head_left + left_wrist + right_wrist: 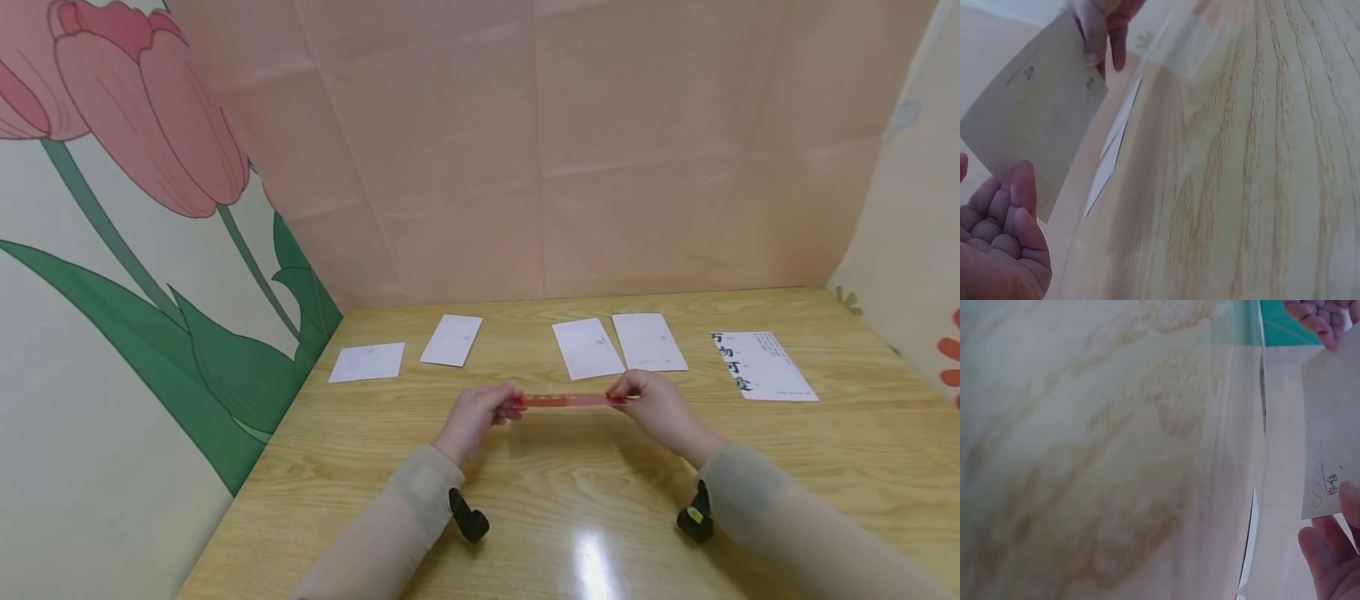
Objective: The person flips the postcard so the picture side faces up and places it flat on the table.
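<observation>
Between both hands a postcard (566, 401) is held up over the table, seen nearly edge-on in the head view with a red and orange face. My left hand (476, 417) pinches its left end, and my right hand (667, 412) grips the right end between thumb and fingers. In the left wrist view, the pale side of the postcard (1047, 119) shows small dark marks, with curled left fingers at its lower edge. Small postcode circles and handwriting are visible on the card (1329, 425) in the right wrist view, close to the right thumb.
Along the far part of the wooden table (525, 500) lie white cards: one at far left (367, 362), one beside it (452, 340), and a pair (588, 348) right of centre. A card with black characters (772, 367) lies at right. A pinkish cloth (540, 167) hangs behind.
</observation>
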The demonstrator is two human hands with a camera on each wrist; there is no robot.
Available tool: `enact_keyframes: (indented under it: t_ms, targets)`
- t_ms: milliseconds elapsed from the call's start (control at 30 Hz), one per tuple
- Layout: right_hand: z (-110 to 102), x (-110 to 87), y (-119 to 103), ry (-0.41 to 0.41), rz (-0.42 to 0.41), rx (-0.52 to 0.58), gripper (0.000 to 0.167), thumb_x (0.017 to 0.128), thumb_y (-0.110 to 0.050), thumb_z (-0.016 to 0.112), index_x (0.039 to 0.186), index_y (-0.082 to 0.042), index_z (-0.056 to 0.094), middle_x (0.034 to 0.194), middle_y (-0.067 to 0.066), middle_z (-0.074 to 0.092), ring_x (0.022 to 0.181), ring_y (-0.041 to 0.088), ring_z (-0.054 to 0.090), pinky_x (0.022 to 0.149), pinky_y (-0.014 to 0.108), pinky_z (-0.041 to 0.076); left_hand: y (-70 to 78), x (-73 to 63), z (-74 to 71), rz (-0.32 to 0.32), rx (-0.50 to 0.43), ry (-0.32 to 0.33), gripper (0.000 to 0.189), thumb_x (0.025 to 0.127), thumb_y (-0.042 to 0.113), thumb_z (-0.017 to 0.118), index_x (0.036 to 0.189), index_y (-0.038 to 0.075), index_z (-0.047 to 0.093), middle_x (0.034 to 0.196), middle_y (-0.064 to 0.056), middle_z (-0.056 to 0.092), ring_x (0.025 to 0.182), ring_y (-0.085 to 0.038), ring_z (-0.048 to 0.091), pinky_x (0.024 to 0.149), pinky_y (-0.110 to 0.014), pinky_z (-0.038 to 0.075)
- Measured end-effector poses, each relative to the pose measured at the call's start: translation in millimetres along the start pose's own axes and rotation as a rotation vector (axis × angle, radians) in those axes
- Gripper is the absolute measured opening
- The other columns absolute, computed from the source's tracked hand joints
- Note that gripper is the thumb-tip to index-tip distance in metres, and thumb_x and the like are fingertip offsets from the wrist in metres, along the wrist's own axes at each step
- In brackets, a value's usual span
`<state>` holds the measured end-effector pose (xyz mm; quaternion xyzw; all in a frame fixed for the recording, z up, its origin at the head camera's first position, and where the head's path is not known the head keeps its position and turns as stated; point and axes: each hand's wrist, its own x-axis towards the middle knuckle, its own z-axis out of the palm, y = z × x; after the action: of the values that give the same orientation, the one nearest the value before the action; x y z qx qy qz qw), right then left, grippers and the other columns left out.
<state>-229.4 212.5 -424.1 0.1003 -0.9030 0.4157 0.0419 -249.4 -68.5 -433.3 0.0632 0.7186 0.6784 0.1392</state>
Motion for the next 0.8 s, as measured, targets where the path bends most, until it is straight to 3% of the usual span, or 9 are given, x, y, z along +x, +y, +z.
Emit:
enact_keyframes:
  t_ms: [167,433,800]
  targets:
    - [-1,0.4,2,-0.014,0.016,-0.018,0.021,0.085,0.010,0.062,0.081,-0.010,0.067,0.105,0.011,0.067,0.106,0.036,0.057,0.089,0.055,0.045,2.9,-1.7,2.6,-0.051,-0.034,0.037,0.036,0.092,0.038,0.064,0.100,0.004,0.073,0.092,-0.007,0.071,0.082,-0.018,0.065,0.077,-0.030,0.044]
    - [0,-0.1,3,-0.006,-0.019,-0.039,0.026,0.086,0.011,0.056,0.080,-0.011,0.068,0.104,0.010,0.067,0.100,0.031,0.059,0.084,0.049,0.049,1.8,-0.2,6.1,-0.080,-0.045,0.077,0.032,0.087,0.032,0.072,0.101,0.004,0.073,0.092,-0.006,0.072,0.081,-0.017,0.062,0.077,-0.031,0.043]
    - [4,0.1,4,0.042,-0.128,-0.069,0.021,0.082,0.010,0.064,0.083,-0.011,0.068,0.103,0.009,0.064,0.097,0.029,0.059,0.081,0.045,0.052,0.6,-1.7,10.8,-0.101,-0.060,0.101,0.023,0.087,0.014,0.072,0.108,0.004,0.070,0.107,-0.006,0.067,0.091,-0.017,0.061,0.081,-0.031,0.049]
